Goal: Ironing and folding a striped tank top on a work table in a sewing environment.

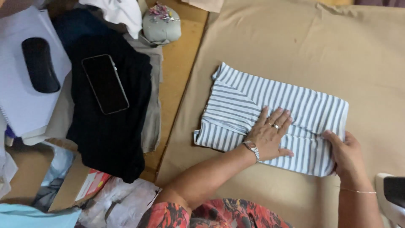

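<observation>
Closest to me, my left hand [270, 135] lies flat on the folded blue-and-white striped knit garment [274, 116], fingers [276, 118] spread wide and palm down, pressing the soft cloth; a ring and a metal wristwatch show on it. My right hand [346, 154] takes the garment's right edge, thumb on top and the other fingers tucked beneath, pinching the fold. The garment is a rough rectangle, lying between my hands and reaching up and left past my left fingertips, on smooth tan kraft paper [320, 50] that covers the surface. A white appliance corner [390, 198] sits just beside my right wrist. To the left, on the bare wooden surface [179, 63], a black folded cloth [114, 139] carries a dark flat smartphone [104, 83]. Further left a black oblong glasses case [40, 64] rests on a white spiral notebook [21, 101]. Farthest off, a grey rounded pincushion [161, 24] bristles with coloured pins.
</observation>
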